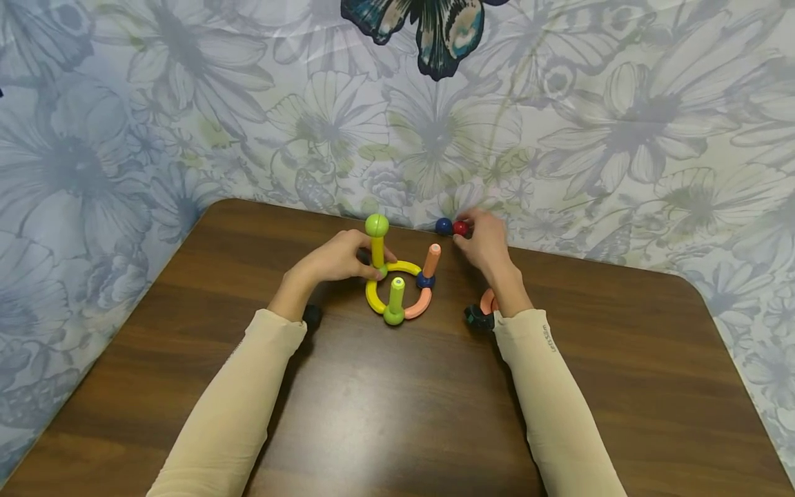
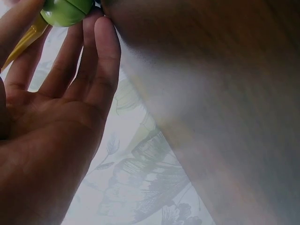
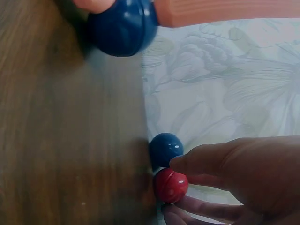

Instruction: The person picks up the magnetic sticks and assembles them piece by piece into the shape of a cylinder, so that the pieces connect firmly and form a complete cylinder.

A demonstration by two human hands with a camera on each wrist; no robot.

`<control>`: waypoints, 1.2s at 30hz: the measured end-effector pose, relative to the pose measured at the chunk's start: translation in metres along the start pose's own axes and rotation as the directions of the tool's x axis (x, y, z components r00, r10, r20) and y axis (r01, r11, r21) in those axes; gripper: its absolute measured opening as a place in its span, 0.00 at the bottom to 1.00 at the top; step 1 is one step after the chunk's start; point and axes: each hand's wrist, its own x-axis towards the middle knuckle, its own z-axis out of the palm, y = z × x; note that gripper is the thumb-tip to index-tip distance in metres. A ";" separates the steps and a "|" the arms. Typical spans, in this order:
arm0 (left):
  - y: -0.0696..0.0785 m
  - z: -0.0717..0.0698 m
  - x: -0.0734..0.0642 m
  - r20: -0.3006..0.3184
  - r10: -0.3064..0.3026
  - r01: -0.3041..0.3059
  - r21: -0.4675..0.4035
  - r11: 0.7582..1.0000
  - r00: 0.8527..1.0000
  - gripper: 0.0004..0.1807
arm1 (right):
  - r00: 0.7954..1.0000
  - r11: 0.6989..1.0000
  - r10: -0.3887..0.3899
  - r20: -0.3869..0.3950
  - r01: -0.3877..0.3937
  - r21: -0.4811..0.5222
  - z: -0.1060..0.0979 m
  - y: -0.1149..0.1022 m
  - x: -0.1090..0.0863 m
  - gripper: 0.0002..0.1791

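A magnetic ring of balls and curved rods lies on the table, with yellow curved rods [image 1: 374,298] and a peach curved rod [image 1: 419,305]. From it rise a yellow rod [image 1: 377,251] topped by a green ball [image 1: 376,225], a green rod [image 1: 397,293] and a peach rod [image 1: 432,260] on a blue ball [image 3: 123,29]. My left hand [image 1: 338,257] holds the green base ball [image 2: 68,11] under the yellow rod between thumb and fingers. At the table's back edge my right hand [image 1: 486,241] pinches a red ball [image 3: 171,185], which touches another blue ball [image 1: 444,226].
A peach curved piece [image 1: 488,301] lies by the right wrist, partly hidden behind the sleeve and a black wrist camera [image 1: 478,318]. The flower-patterned wall covering [image 1: 428,131] stands right behind the table's back edge.
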 end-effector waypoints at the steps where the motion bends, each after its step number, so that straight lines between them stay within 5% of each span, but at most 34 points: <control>1: 0.000 0.000 0.000 -0.002 0.000 0.000 -0.001 1.000 1.000 0.18 | 1.000 1.000 0.002 -0.006 -0.002 -0.003 0.001 0.000 0.000 0.21; 10: 0.002 -0.001 0.002 0.000 0.003 -0.003 -0.005 1.000 1.000 0.18 | 0.996 0.997 0.020 -0.091 -0.013 0.078 0.004 -0.002 -0.003 0.14; 20: 0.003 -0.003 0.001 0.000 -0.006 0.006 -0.011 1.000 1.000 0.18 | 0.999 0.994 0.009 -0.044 -0.004 0.110 0.003 0.000 -0.009 0.16; 36: -0.004 0.001 0.001 0.005 -0.002 0.002 -0.019 1.000 1.000 0.18 | 0.998 0.972 -0.002 -0.070 0.018 0.234 -0.006 -0.001 -0.030 0.15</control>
